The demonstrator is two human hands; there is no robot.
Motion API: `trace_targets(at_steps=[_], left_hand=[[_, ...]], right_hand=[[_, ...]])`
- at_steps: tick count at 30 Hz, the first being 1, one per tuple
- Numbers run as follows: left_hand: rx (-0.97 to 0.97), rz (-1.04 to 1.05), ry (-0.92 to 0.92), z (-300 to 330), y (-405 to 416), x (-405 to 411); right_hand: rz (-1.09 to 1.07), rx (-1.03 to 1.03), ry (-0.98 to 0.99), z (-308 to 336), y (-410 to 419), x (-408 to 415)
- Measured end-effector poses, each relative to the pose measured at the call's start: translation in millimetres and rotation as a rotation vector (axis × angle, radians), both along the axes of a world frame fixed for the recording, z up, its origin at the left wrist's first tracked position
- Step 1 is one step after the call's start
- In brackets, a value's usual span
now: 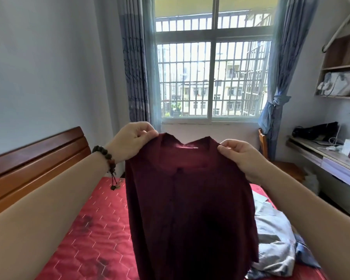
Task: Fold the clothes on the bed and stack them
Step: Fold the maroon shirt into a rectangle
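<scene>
Maroon shirt [188, 209] hangs above the bed [93, 229], my left hand [132, 141] and right hand [240, 156] pinching its shoulders. Uneven grip risks a crooked fold; grey clothes [275, 235] may snag.

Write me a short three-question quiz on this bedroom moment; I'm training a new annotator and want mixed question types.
1. True or false: the dark maroon buttoned shirt lies flat on the red quilted mattress.
2. Multiple choice: where is the crumpled pale grey clothing? A) on the wooden headboard B) on the mattress, right of the shirt C) on the desk
3. Fill in: the beaded bracelet is on the ____ wrist.

Key: 1 false: the left hand and right hand pinch its shoulders and hold it up. 2 B. 3 left.
</scene>
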State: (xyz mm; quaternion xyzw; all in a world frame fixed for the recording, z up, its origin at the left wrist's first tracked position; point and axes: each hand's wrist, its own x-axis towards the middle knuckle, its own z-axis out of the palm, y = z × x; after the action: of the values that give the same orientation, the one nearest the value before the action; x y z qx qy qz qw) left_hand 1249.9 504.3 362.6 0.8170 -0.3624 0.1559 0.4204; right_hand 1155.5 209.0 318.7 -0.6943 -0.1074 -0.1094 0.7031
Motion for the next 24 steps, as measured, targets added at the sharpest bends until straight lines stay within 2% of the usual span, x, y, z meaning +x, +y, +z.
trace_targets(at_steps=[3, 6, 9, 12, 14, 16, 18, 19, 22, 24], left_hand=[[0.071, -0.165, 0.174, -4.5, 13.5, -1.8], [0.051, -0.288, 0.278, -4.7, 20.6, -4.9], [-0.09, -0.343, 0.373, -7.4, 23.9, -4.1], [-0.283, -0.455, 0.604, -17.1, 19.1, -2.0], [-0.333, -0.409, 0.721, -22.3, 12.7, -1.1], [-0.321, -0.232, 0.779, -25.9, 6.5, 0.1], [-0.288, -0.022, 0.726, -29.9, -1.5, 0.8], [-0.268, 0.085, 0.652, -32.1, -7.4, 0.0], [-0.216, 0.35, 0.325, -37.7, -33.3, -9.0], [-0.22, 0.385, 0.169, -40.9, -51.6, -19.9]], right_hand=[[0.021, -0.067, -0.039, 17.6, -0.1, 0.2], [0.027, -0.107, -0.072, 30.6, 1.8, -0.3], [0.053, -0.062, -0.104, 37.4, 1.8, 0.3], [0.146, 0.089, -0.057, 35.4, 2.3, 4.6], [0.194, 0.104, 0.069, 32.1, 1.0, 6.8], [0.195, -0.036, 0.201, 29.0, 0.4, 7.2], [0.063, -0.189, 0.254, 23.5, 6.1, 11.7], [-0.083, -0.26, 0.226, 20.1, 11.8, 15.9], [-0.652, -0.552, 0.012, 10.0, 35.5, 29.4], [-0.756, -0.576, -0.085, 6.2, 56.9, 28.3]])
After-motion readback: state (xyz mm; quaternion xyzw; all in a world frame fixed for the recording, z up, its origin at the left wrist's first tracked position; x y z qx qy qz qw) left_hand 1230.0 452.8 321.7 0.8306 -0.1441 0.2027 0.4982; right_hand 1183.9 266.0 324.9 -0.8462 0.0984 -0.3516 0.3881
